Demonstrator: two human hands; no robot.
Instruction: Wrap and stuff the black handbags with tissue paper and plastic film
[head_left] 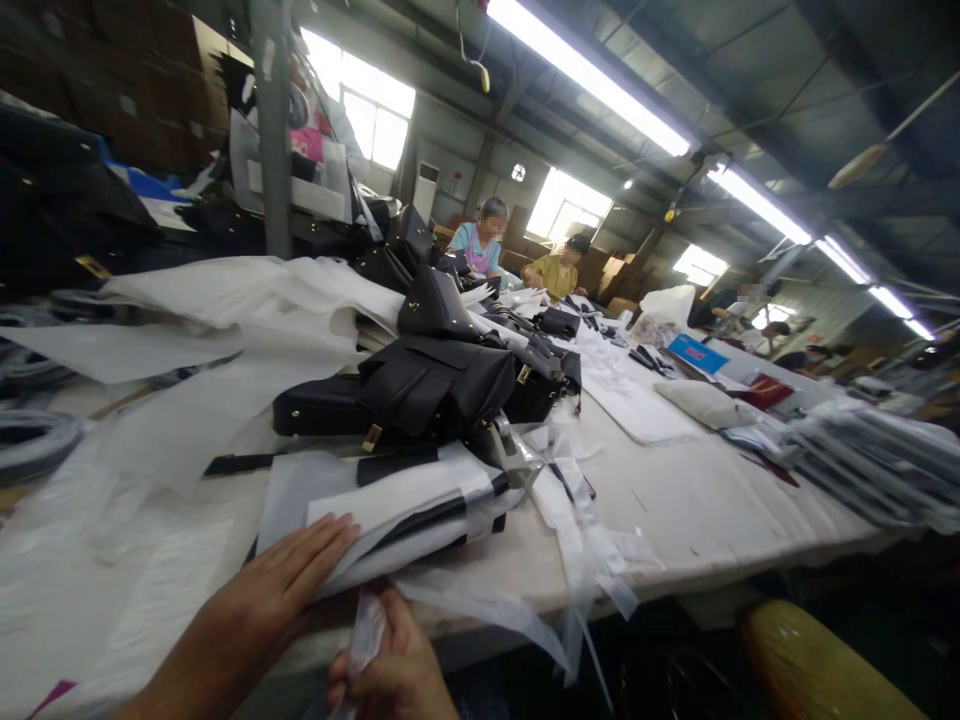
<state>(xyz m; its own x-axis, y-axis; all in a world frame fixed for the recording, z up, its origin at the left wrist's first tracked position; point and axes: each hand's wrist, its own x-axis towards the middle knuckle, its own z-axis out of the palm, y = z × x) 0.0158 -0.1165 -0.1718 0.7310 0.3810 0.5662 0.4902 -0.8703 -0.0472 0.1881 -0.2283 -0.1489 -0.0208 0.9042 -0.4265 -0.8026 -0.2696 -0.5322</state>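
Note:
My left hand (289, 575) lies flat with its fingers stretched out on a bundle wrapped in white paper (352, 512). Black strips show through and beside the paper. Just below the bundle, at the table's near edge, my right hand (401, 655) is closed around a strip of clear plastic (367, 630). Whether that strip joins the bundle's wrapping I cannot tell. Right behind the bundle rests a black handbag (435, 385) with a gold clasp. A clear tape dispenser (514, 450) seems to stand at the bundle's right end, partly covered.
Loose clear plastic strips (592, 550) hang over the front edge of the white-covered table (675, 500). White paper sheets (247, 300) spread at left, near a metal post (276, 130). Grey wrapped bars (877, 455) are stacked at right. Co-workers (480, 240) sit farther back.

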